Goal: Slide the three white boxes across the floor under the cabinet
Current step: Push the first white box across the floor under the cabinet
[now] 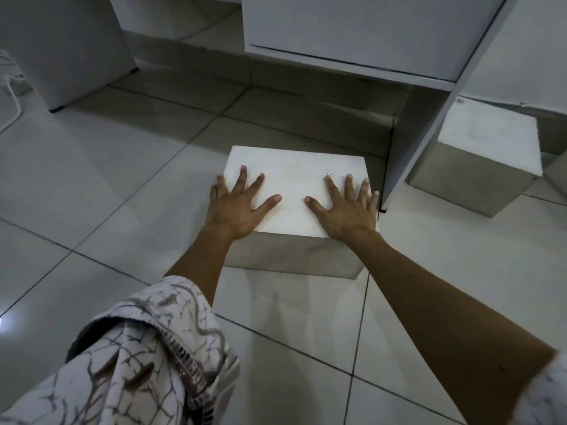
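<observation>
White and flat-topped, the nearest box (294, 191) stands on the tiled floor (107, 185) just in front of the cabinet (352, 32), its far right corner close beside the cabinet's upright side panel (429, 130). Both hands lie palm-down on its top face. The left hand (237, 207) covers the near left corner, its fingers (241, 179) straight and spread wide, the little finger hanging over the left edge and the thumb angled in toward the middle of the top. The right hand (346, 210) covers the near right corner in mirror fashion, fingers splayed and flat, the little finger reaching the right edge beside the foot of the side panel, the thumb pointing in toward the other thumb without touching it. Neither hand curls round anything; they only press on the lid. A second white box (487, 142) stands on the floor to the right of the side panel, well apart from the first and near the wall. A patterned sleeve (129, 357) drapes the left arm at the lower left edge of the view, and a white appliance (67, 50) stands on the floor toward the far left.
</observation>
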